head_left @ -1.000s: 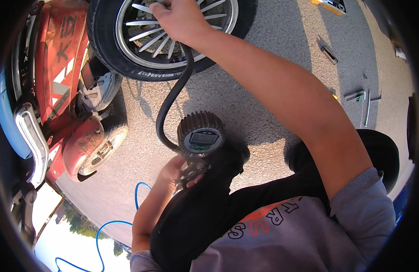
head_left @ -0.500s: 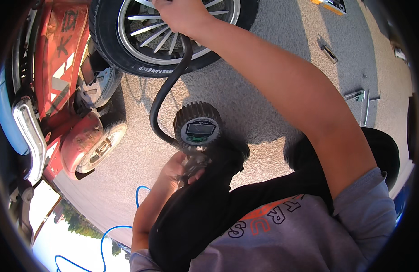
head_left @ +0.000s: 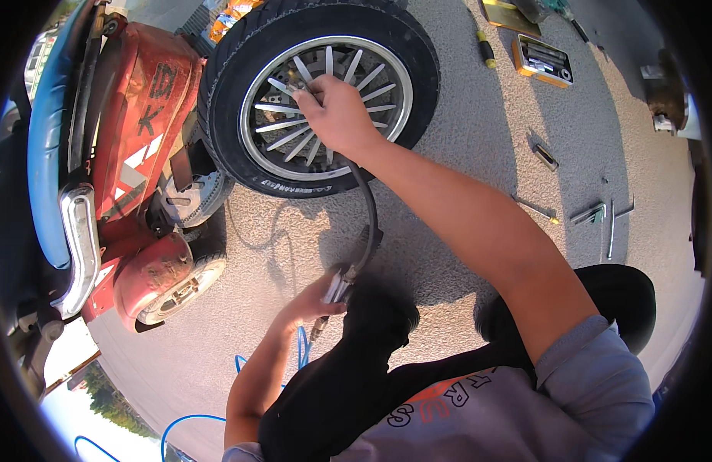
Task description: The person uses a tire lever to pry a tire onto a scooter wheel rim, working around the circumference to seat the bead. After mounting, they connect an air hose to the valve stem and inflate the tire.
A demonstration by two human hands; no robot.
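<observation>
In my left hand [head_left: 314,302], low and beside my knee, is a tyre inflator gun [head_left: 340,285] with a metal body. Its round gauge is turned away, so the display is out of sight. A black rubber hose [head_left: 370,204] curves from the gun up toward the wheel [head_left: 408,146], which has a black tyre and silver spokes. My right hand [head_left: 340,115] reaches over the spokes, thumb and fingers closed on the metal air chuck [head_left: 293,86] at the hose's end. Whether the chuck sits on the valve, I cannot tell.
At the left stands a red vehicle [head_left: 144,115] with a blue seat [head_left: 50,169] and a small wheel. A blue air hose [head_left: 190,418] loops at lower left. On the right lie a tool box [head_left: 542,60], a screwdriver [head_left: 486,50], a brass-tipped rod [head_left: 535,209] and hex keys [head_left: 593,213].
The gauge has swung from facing up to turned away as my left hand tilted the gun. The view has shifted, so the whole wheel and the chuck in my right hand show.
</observation>
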